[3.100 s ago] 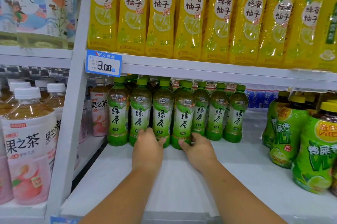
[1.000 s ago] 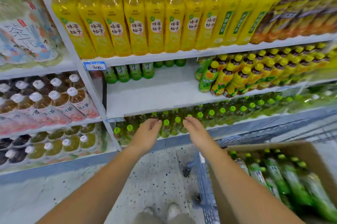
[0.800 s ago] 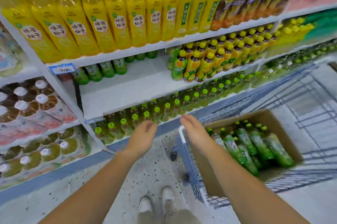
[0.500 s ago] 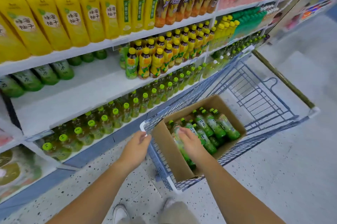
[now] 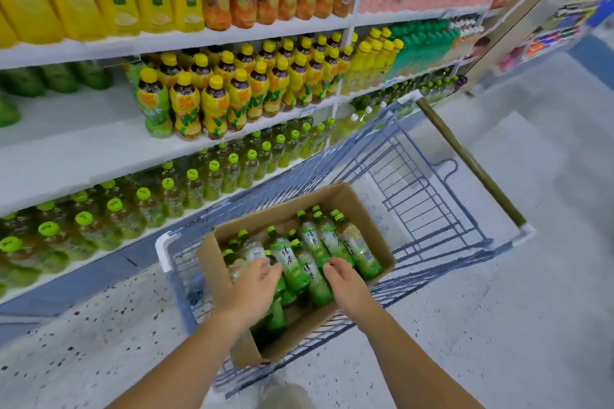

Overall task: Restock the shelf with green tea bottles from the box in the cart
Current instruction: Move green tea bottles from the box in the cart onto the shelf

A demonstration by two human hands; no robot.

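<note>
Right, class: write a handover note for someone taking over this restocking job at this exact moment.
Left hand: inside the cardboard box, fingers over the green tea bottles; grip unclear.
Right hand: also in the box, fingertips on a bottle; grip unclear.
The box sits in the cart, with many bottles lying in it.
Done: a few green bottles, blurred, stand at the back of the middle shelf.
Left: lift bottles out and fill the bare front of that shelf.
</note>
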